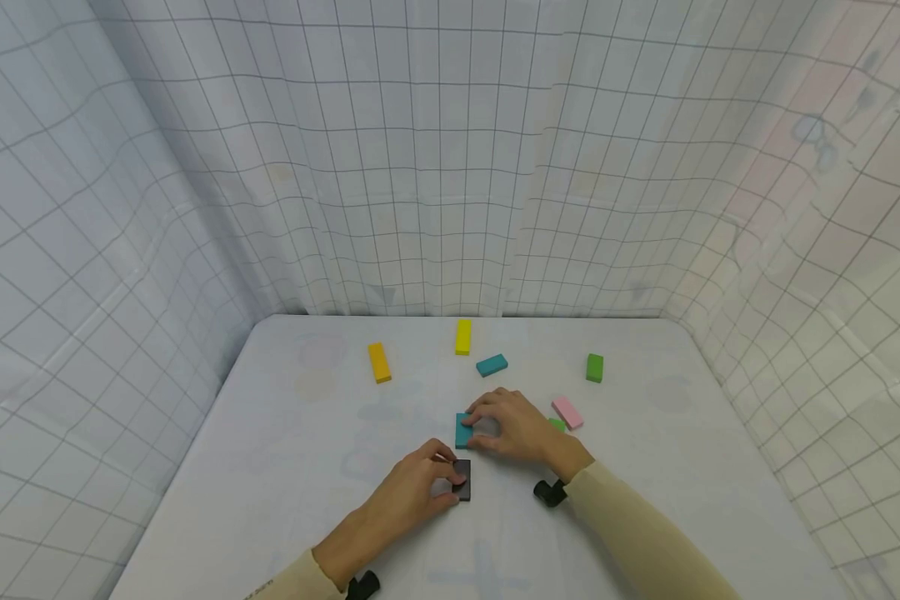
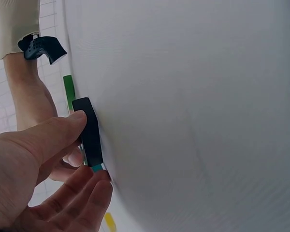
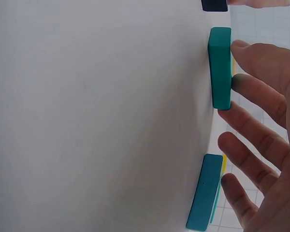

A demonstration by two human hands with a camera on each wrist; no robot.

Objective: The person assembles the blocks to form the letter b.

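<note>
My left hand [image 1: 414,487] holds a black rectangular block [image 1: 462,481] on the white table, thumb at its near end and fingers toward the far end. The left wrist view shows this black block [image 2: 88,133] between thumb and fingers. Just beyond it, my right hand [image 1: 516,427] has its fingertips around a teal block [image 1: 462,432]. Seen from the right wrist, the thumb and fingers lie along one side and the end of the teal block [image 3: 221,67]. Both blocks point lengthwise away from me, nearly in line, with a small gap between.
Farther out lie an orange block [image 1: 379,362], a yellow block [image 1: 462,337] and a second teal block [image 1: 492,365]. On the right are a green block [image 1: 595,367] and a pink block [image 1: 567,412]. A light green block [image 1: 557,425] is partly behind my right hand. Gridded white curtains [image 1: 450,167] surround the table.
</note>
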